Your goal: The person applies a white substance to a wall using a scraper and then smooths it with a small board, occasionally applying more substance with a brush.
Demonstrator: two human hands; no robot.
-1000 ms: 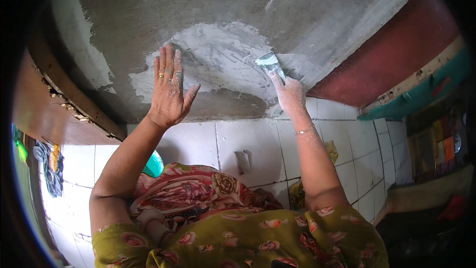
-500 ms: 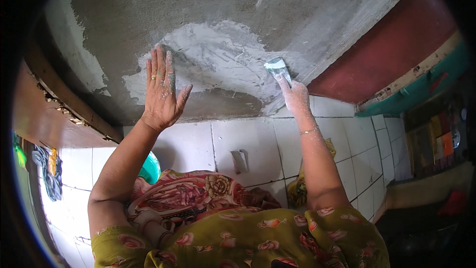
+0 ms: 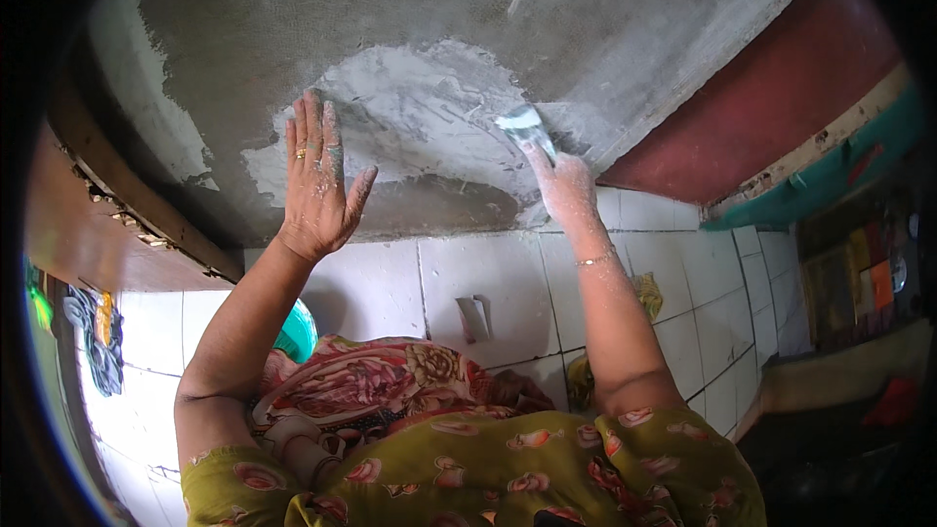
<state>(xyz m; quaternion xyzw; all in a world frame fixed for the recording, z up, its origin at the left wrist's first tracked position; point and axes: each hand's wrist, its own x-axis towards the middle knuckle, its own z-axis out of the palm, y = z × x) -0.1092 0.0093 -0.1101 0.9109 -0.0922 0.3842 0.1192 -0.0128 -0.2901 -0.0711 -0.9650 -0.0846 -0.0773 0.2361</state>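
Ahead of me stands a grey wall (image 3: 361,0) with a patch of whitish putty (image 3: 425,88) spread low on it. My left hand (image 3: 320,181) lies against the wall at the patch's left side, fingers stretched out and dusted with white; a ring is on one finger. At the patch's right side, my right hand (image 3: 568,190) grips a putty knife (image 3: 527,127). Its wide metal blade points up and left, on or close to the putty. The fingers hide most of its handle.
White tiles (image 3: 478,273) cover the floor, with a small flat grey piece (image 3: 472,319) lying on them. A teal tub (image 3: 297,330) sits beside my left forearm. Wooden furniture (image 3: 127,224) borders the left; a dark red panel (image 3: 752,88) borders the right. A yellowish cloth (image 3: 646,295) lies by my right forearm.
My right hand has moved a little to the left with the putty knife, its blade now farther over the putty. My left hand has stayed in place.
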